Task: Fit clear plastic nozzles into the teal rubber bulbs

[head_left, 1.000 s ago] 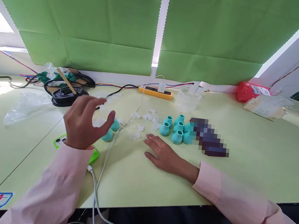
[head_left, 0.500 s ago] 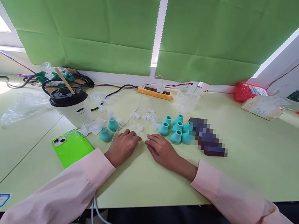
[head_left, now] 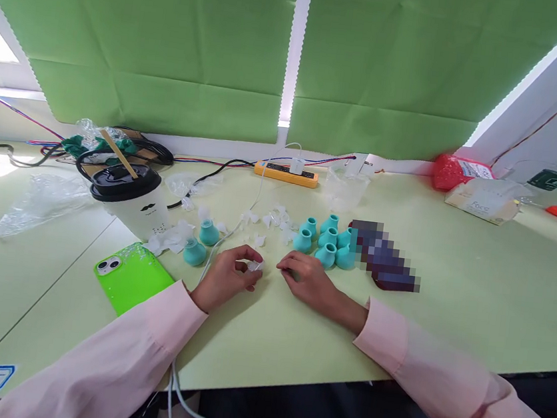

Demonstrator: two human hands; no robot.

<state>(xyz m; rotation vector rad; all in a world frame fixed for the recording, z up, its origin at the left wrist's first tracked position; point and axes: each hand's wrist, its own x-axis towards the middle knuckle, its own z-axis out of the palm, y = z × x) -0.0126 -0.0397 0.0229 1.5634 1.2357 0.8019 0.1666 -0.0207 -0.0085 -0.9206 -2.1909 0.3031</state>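
My left hand (head_left: 229, 274) holds a small translucent plastic piece (head_left: 254, 266) between thumb and fingertips, just above the table. To its right, my right hand (head_left: 308, 281) hovers low with thumb and fingers pressed together; whatever is in that pinch, if anything, is too small to make out. Several turquoise bulb-shaped pieces (head_left: 326, 255) with open necks stand in a group behind my right hand. Two more bulbs with translucent tops, one of them nearer (head_left: 194, 252), stand left of my left hand. Loose translucent pieces (head_left: 277, 218) lie scattered behind both hands.
A green phone (head_left: 132, 279) lies by my left forearm, with a lidded paper cup (head_left: 133, 202) behind it. A pixelated dark object (head_left: 386, 258) lies at right. A white cable (head_left: 225, 236) crosses the table to an orange power strip (head_left: 287, 174). A clear plastic cup (head_left: 344, 189) stands behind.
My left hand has turned and lifted slightly, and a translucent piece now shows in its fingers. My right hand has shifted a little right, its fingers drawn into a pinch.
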